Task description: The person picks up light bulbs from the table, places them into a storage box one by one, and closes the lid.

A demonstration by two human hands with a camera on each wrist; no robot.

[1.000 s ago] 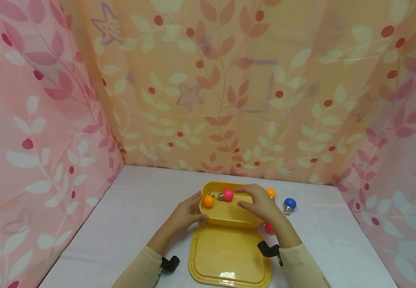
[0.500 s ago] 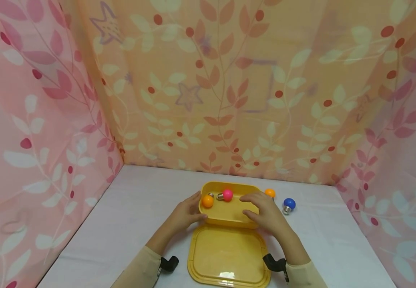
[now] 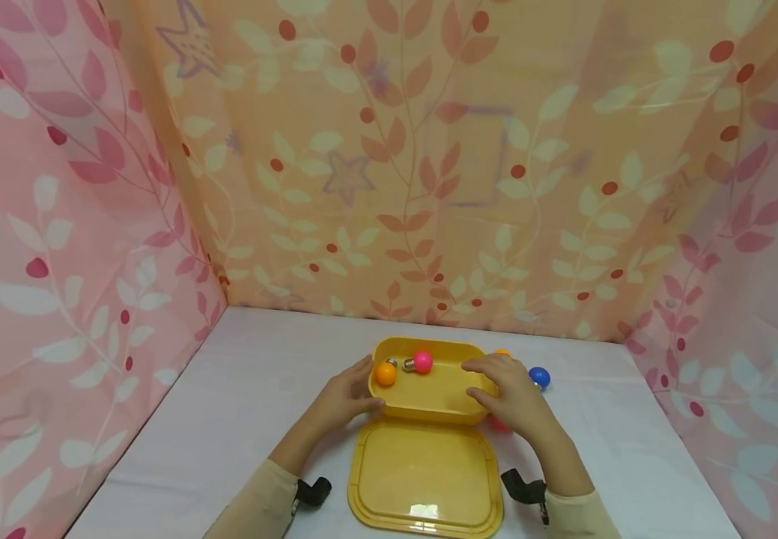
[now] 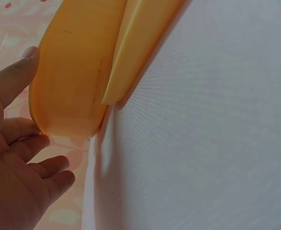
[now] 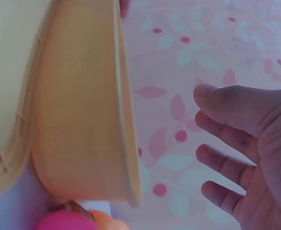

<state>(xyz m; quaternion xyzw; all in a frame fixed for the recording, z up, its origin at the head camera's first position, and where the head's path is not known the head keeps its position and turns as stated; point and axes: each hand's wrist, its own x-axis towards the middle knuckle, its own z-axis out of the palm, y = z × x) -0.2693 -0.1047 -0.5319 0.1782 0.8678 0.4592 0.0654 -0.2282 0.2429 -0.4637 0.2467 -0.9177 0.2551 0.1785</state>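
Observation:
A yellow plastic box stands without its lid on the white table. Inside it lie an orange light bulb and a pink light bulb, both toward the left. My left hand touches the box's left end, thumb and fingertips at the rim, the other fingers loose in the left wrist view. Above the box's right end hovers my right hand, fingers spread and holding nothing; the right wrist view shows it apart from the wall. Partly hidden by it are another orange bulb and a blue bulb.
The yellow lid lies flat in front of the box. Beside the box's near right corner is another pink bulb, mostly hidden under the right hand in the head view. Patterned curtains enclose the table's back and sides.
My right hand has drawn back to the right from over the box's middle, its fingers spread. The left hand stays at the box, and both bulbs inside lie as before. The head view has tilted slightly.

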